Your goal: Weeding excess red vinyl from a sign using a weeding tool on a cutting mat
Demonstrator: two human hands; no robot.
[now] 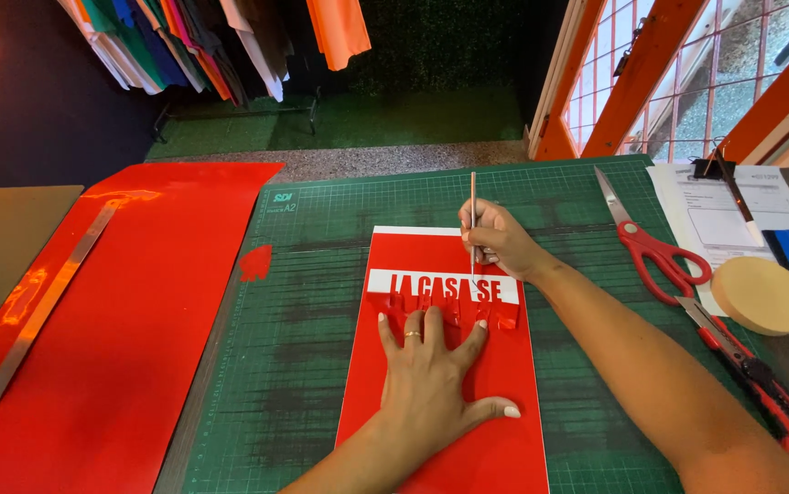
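Head view: I look down at 2 hands working over a red vinyl sheet [468,439] on a green cutting mat [303,348].
Left hand [431,375]: spread flat, fingers fanned, pressing on the sheet just below the white band of lettering [440,285]; I judge this keeps the sheet from sliding.
Right hand [500,240]: fingers pinched together on a thin weeding tool [473,215], held almost upright with its tip at the white band, which suits picking out small pieces.
Sheet position: middle of the mat, lying flat, small red bits lifted along the band's lower edge.
Right side of table: red-handled scissors [655,247], a red utility knife [756,375], a round tan disc [762,295], papers on a clipboard [715,206].
Left side: a larger red sheet [138,302] with a metal ruler [37,316] lying on it.
Room: clothes on a rail [193,41] beyond, green flooring, orange-framed window.
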